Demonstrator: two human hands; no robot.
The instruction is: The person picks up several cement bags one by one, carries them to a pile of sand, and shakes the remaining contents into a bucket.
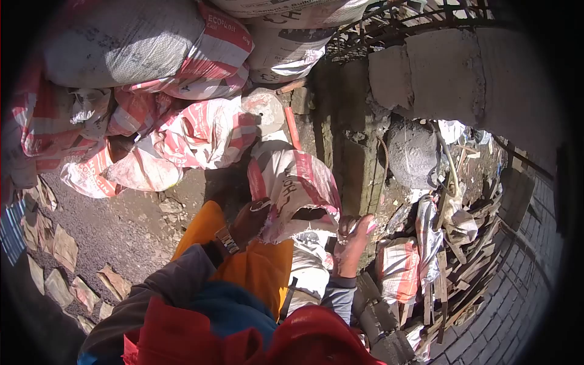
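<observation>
Red cloth (182, 337) at six o'clock sits closest; beyond it both hands grip the open sack (298, 188) at centre; left hand (249, 222) fingers clamped on its rim at nine o'clock, right hand (351, 243) fingers pinching the rim at three o'clock; the step looks like holding the mouth spread, so next calls for steady tension; stacked bags (152, 121) lie at eleven o'clock.

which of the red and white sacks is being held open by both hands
The sack at centre, just above the orange bucket. The left hand and right hand grip its dark open mouth; the piled sacks behind lie untouched.
</observation>
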